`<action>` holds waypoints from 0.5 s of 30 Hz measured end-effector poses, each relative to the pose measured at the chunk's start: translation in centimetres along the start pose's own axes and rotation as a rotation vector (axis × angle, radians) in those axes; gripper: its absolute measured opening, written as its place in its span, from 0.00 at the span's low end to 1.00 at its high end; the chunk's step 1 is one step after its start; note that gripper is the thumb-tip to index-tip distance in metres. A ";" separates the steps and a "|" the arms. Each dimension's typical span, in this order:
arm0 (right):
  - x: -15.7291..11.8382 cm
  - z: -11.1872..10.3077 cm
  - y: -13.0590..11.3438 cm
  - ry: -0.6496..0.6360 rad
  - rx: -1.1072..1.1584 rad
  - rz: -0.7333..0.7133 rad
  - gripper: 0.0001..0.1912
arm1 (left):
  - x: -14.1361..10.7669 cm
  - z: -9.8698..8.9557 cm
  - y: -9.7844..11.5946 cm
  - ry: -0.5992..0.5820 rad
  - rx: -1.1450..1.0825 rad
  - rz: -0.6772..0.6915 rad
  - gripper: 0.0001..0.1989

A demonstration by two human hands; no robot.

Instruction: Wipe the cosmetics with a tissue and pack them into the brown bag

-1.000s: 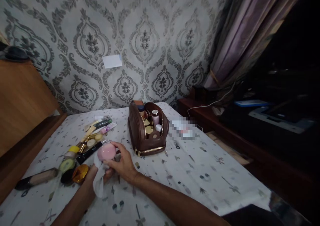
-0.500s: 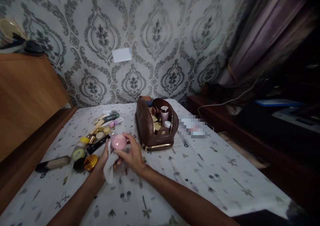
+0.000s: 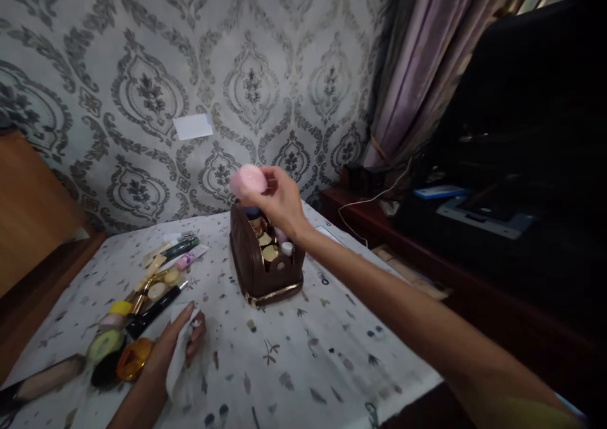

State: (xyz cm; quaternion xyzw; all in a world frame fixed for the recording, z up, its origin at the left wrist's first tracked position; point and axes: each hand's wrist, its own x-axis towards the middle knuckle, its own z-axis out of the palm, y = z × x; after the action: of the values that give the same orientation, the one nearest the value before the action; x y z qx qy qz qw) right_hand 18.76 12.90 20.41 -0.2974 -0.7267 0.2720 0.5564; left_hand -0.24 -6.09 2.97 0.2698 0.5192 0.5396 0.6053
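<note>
My right hand is closed on a round pink jar, raised above the back of the brown cosmetic bag. The bag stands unzipped on the patterned sheet; a round gold item and a small white-capped container show inside, the rest partly hidden by my hand and wrist. Lower on the left, my left hand is wrapped round a white cloth or wipe. Beside that hand lie an amber jar lid and a black tube.
Several cosmetics lie along the left side, among them a pink-and-white tube, a yellow-capped jar and a beige bottle. A wooden panel borders the left. White cable and a dark red ledge are at right.
My right hand has carried the pink jar up and away from the cloth, over the bag. My left hand keeps the cloth low. The view has turned right.
</note>
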 end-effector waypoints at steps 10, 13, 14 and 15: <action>6.4 1.7 3.5 -0.488 -0.656 0.190 0.17 | 1.0 -1.3 -0.6 -0.054 -0.027 -0.049 0.27; 7.0 2.3 3.4 -0.548 -0.737 0.198 0.19 | 1.3 -1.7 -0.7 -0.083 -0.016 -0.070 0.27; 7.3 2.4 3.4 -0.561 -0.765 0.201 0.20 | 1.4 -1.8 -0.7 -0.090 -0.014 -0.066 0.27; 7.5 2.5 3.5 -0.573 -0.794 0.205 0.22 | 1.4 -1.9 -0.7 -0.095 -0.013 -0.065 0.27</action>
State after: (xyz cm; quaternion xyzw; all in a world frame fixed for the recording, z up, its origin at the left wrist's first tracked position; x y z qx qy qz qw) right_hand 15.26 20.56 22.15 -0.4694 -0.8648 0.0983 0.1488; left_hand -1.86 -5.44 1.33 0.2740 0.4949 0.5097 0.6482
